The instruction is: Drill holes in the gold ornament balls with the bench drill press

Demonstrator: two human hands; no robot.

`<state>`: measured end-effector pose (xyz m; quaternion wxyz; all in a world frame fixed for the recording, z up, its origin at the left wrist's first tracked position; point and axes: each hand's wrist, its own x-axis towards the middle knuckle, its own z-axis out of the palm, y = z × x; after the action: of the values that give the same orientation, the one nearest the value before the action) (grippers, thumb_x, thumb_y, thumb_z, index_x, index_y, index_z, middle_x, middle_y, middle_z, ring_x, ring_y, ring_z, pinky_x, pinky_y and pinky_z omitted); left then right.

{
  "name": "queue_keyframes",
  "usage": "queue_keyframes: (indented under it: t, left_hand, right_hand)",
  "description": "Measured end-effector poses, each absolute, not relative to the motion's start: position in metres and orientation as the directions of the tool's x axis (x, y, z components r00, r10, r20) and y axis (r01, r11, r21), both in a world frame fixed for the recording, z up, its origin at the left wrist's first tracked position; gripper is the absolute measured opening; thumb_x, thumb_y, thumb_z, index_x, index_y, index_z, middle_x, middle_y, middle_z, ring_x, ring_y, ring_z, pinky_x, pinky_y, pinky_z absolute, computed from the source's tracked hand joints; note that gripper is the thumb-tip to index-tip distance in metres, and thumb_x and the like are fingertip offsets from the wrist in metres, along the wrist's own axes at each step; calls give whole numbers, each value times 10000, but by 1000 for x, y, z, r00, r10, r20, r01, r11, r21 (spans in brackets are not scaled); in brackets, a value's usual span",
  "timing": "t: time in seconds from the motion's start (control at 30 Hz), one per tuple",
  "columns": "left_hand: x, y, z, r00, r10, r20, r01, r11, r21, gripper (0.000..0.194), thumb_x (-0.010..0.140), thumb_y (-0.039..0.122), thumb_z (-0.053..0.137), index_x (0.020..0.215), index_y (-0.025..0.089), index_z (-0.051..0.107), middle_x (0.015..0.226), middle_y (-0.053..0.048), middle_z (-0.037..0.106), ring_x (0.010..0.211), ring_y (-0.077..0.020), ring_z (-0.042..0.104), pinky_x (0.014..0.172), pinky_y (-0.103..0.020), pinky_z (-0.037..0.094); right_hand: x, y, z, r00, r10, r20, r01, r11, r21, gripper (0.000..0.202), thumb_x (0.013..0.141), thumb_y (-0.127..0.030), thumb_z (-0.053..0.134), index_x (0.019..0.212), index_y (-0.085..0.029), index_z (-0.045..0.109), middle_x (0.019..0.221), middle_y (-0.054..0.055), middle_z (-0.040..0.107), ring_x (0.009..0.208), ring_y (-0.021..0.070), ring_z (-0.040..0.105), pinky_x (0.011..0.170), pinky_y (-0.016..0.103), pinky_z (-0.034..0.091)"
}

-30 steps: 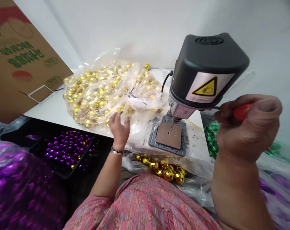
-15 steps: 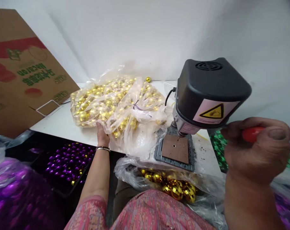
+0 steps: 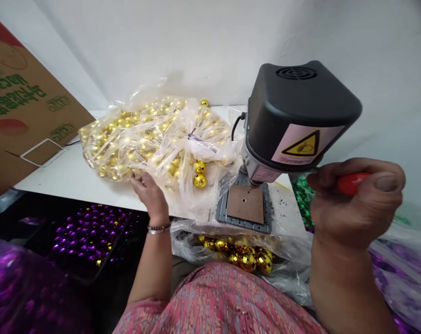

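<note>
Right hand (image 3: 358,208) wrapped round a rounded red knob (image 3: 352,183), left hand (image 3: 152,195) loosely spread at a clear plastic bag (image 3: 208,150) of shiny gold balls (image 3: 200,181) on a white table (image 3: 73,178), the work seems mid-batch (plenty apparently remain; any finished cannot be told).

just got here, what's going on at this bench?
A person's right hand grips the red knob of a black drill press. The left hand is at the near edge of a clear bag of gold balls; whether it touches the plastic is unclear. A brown board with a hole in it lies on the press's base.
</note>
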<state>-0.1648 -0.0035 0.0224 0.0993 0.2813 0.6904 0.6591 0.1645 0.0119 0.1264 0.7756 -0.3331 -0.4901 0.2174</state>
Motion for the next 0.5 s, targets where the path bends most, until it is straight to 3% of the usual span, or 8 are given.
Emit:
queue_keyframes:
  t: [0.03,0.1,0.13,0.2,0.3,0.37,0.43,0.5]
  left_hand:
    - [-153,-7,16,-810,507,295,366,43,930,782,931,532,629,1561,182,323,1533,-213,451,1442,-312,455,1185,-473,425]
    - [-136,-10,3,-698,638,326,538,165,827,1067,723,465,852,1587,159,305,1650,-248,280,1569,-416,233,1243,-549,333]
    - [-133,-10,-4,-649,696,307,592,208,779,1117,655,411,892,1583,151,327,1668,-251,243,1584,-445,172,1246,-576,318]
    - [-140,-10,-15,-598,748,288,655,250,713,906,684,308,834,1499,144,473,1639,-233,328,1576,-440,211,1242,-585,329]
    - [-175,-12,-23,-633,703,323,665,280,693,367,857,232,583,1196,149,697,1350,-190,641,1405,-337,506,1225,-505,382]
    - [-199,-15,-21,-698,632,336,640,341,688,299,893,235,508,1080,139,721,1173,-184,709,1241,-322,617,1169,-509,438]
    - [-214,-21,-17,-714,580,392,653,349,673,294,900,238,498,1069,135,716,1115,-178,711,1182,-319,634,1137,-514,461]
    - [-214,-30,-13,-638,626,448,723,288,628,304,881,231,543,1120,138,705,1126,-173,693,1194,-317,617,1125,-503,471]
  right_hand:
    - [165,12,125,419,662,622,-12,689,-725,516,782,-706,645,750,-200,550,502,-61,476,428,89,473,366,206,323]
    - [166,11,123,410,661,629,-16,694,-720,508,796,-701,639,765,-203,551,520,-64,471,443,81,471,381,201,331]
    - [167,10,122,406,667,625,-19,690,-723,505,802,-700,635,773,-203,553,533,-62,475,455,77,475,390,198,336]
    - [167,9,122,386,685,619,-33,680,-732,502,809,-698,635,780,-202,562,553,-57,490,478,72,480,401,192,336]
    - [166,8,121,373,694,616,-65,682,-728,490,808,-683,647,781,-199,574,560,-52,510,491,71,480,411,195,336]
    - [165,8,121,386,682,621,-67,692,-719,488,805,-679,651,780,-198,577,548,-56,499,480,69,468,413,199,332]
    - [165,8,120,396,674,624,-56,695,-716,486,811,-676,644,777,-196,576,541,-58,490,470,68,463,415,203,332]
    - [165,9,118,396,667,631,-53,703,-710,483,820,-673,632,773,-197,571,538,-58,491,462,70,463,413,208,333]
